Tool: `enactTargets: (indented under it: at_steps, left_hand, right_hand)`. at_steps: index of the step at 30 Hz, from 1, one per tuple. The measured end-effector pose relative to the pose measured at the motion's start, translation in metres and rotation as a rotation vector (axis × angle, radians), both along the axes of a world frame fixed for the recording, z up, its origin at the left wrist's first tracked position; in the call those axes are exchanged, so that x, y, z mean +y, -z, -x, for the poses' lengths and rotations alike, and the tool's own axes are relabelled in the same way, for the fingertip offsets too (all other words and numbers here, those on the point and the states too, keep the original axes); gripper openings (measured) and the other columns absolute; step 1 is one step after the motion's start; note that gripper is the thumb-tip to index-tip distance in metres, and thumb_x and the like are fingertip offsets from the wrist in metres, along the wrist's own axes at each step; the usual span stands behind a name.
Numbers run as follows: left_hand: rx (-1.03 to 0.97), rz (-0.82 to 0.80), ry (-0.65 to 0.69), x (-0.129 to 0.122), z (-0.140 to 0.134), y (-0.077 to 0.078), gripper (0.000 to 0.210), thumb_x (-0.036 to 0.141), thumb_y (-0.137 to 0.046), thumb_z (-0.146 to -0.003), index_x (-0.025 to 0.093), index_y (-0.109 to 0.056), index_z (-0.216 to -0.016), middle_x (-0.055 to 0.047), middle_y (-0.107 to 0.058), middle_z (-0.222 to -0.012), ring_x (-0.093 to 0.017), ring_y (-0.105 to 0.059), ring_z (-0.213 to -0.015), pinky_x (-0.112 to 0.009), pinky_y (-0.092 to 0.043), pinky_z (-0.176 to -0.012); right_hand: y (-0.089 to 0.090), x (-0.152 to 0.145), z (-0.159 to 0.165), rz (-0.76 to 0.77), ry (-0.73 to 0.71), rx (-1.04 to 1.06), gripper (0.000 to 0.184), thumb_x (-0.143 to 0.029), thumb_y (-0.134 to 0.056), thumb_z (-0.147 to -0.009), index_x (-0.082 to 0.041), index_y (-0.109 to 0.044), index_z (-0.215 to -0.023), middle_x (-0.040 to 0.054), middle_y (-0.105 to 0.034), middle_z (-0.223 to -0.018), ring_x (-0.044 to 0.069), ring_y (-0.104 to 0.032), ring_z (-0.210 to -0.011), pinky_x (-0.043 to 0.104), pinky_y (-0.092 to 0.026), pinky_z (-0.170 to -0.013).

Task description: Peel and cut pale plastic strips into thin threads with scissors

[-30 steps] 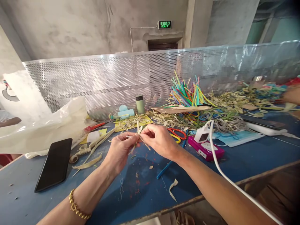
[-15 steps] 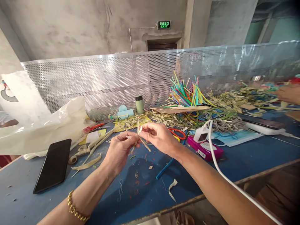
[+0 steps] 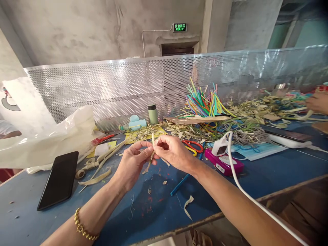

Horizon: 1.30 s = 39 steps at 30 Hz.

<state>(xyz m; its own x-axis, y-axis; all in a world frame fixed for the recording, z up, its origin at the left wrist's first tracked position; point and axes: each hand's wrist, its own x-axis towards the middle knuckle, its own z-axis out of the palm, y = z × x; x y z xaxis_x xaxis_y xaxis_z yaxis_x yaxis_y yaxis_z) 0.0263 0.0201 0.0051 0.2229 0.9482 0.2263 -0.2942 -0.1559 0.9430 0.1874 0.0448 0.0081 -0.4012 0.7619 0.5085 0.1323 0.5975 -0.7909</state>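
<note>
My left hand (image 3: 135, 160) and my right hand (image 3: 174, 152) meet over the middle of the blue table (image 3: 115, 218). Between their fingertips is a pale dried plant strip (image 3: 153, 137), one end sticking up and other ends hanging below. Thumb and forefinger of each hand are pinched together on it, and the fingers hide the part in the grip. Behind the hands lies a heap of dried strips (image 3: 146, 132). Loose strips (image 3: 98, 177) lie to the left of my left hand, and a blue stick (image 3: 179, 184) rests below my right hand.
A black phone (image 3: 58, 181) lies at left beside a plastic sheet (image 3: 51, 147). Toward the right are a purple power strip (image 3: 224, 162) with a white cable, colourful pipe cleaners (image 3: 205, 102) and a blue mask (image 3: 258, 150). A perforated metal screen (image 3: 128, 89) spans the back. Another person's hand (image 3: 317, 101) is at far right.
Both hands stay in place while the fingers shift. The strip's upper end now stands straighter, and the crossing ends seen before are mostly covered. The other person's hand has moved slightly right.
</note>
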Motion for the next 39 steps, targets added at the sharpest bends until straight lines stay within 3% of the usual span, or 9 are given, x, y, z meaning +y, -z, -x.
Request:
enactTargets:
  at_steps: [5, 11, 15, 22, 30, 36, 39]
  left_hand:
    - [0.027, -0.012, -0.035, -0.002, -0.001, -0.001, 0.024, 0.034, -0.077, -0.072, 0.014, -0.063, -0.074, -0.003, -0.065, -0.06, -0.012, -0.059, -0.058, -0.022, -0.042, -0.056]
    - [-0.005, -0.073, -0.05, -0.001, -0.003, 0.004, 0.019, 0.032, -0.071, -0.079, 0.015, -0.061, -0.079, -0.002, -0.066, -0.066, -0.013, -0.061, -0.065, -0.023, -0.043, -0.065]
    - [0.037, -0.071, 0.011, -0.001, 0.0, 0.003, 0.019, 0.033, -0.067, -0.082, 0.015, -0.062, -0.082, -0.004, -0.067, -0.07, -0.015, -0.063, -0.066, -0.026, -0.043, -0.068]
    - [0.146, -0.121, -0.005, 0.001, 0.006, -0.001, 0.022, 0.034, -0.074, -0.076, 0.015, -0.063, -0.074, -0.004, -0.067, -0.062, -0.016, -0.061, -0.062, -0.029, -0.042, -0.068]
    - [0.189, -0.18, -0.054, 0.002, 0.005, 0.001, 0.019, 0.032, -0.069, -0.08, 0.016, -0.064, -0.072, -0.003, -0.066, -0.06, -0.014, -0.059, -0.061, -0.027, -0.042, -0.067]
    - [0.34, -0.162, -0.128, 0.004, 0.006, -0.001, 0.025, 0.04, -0.071, -0.078, 0.016, -0.065, -0.074, -0.003, -0.068, -0.062, -0.011, -0.053, -0.044, -0.025, -0.034, -0.047]
    - [0.282, -0.17, -0.117, 0.004, 0.005, 0.0, 0.023, 0.037, -0.073, -0.077, 0.015, -0.066, -0.075, -0.003, -0.069, -0.065, -0.012, -0.057, -0.049, -0.025, -0.039, -0.052]
  right_hand:
    - [0.005, 0.002, 0.006, 0.027, -0.031, 0.083, 0.011, -0.024, -0.056, -0.087, -0.018, -0.054, -0.078, -0.0001, -0.065, -0.063, 0.012, -0.062, -0.058, 0.022, -0.044, -0.054]
    - [0.007, 0.002, 0.016, 0.038, 0.035, 0.149, 0.011, -0.021, -0.054, -0.084, -0.018, -0.053, -0.074, -0.0026, -0.058, -0.058, 0.01, -0.053, -0.052, 0.021, -0.04, -0.05]
    - [0.007, 0.002, 0.016, 0.058, 0.024, 0.177, 0.012, -0.022, -0.055, -0.083, -0.018, -0.053, -0.072, -0.0032, -0.055, -0.057, 0.009, -0.052, -0.05, 0.022, -0.041, -0.05]
    - [0.005, -0.001, 0.014, 0.08, 0.092, 0.161, 0.015, -0.027, -0.063, -0.079, -0.017, -0.056, -0.071, -0.0037, -0.053, -0.057, 0.007, -0.043, -0.047, 0.021, -0.033, -0.044]
    - [0.005, -0.004, 0.017, 0.255, -0.02, 0.296, 0.02, -0.031, -0.061, -0.082, -0.018, -0.053, -0.068, -0.0049, -0.05, -0.053, 0.007, -0.04, -0.044, 0.021, -0.027, -0.043]
    - [0.003, -0.004, 0.014, 0.29, -0.063, 0.333, 0.02, -0.027, -0.063, -0.079, -0.018, -0.054, -0.063, -0.0069, -0.044, -0.046, 0.006, -0.031, -0.041, 0.023, -0.019, -0.041]
    - [0.001, -0.006, 0.015, 0.313, -0.076, 0.353, 0.021, -0.027, -0.064, -0.077, -0.018, -0.053, -0.062, -0.0072, -0.043, -0.045, 0.006, -0.031, -0.04, 0.024, -0.019, -0.041]
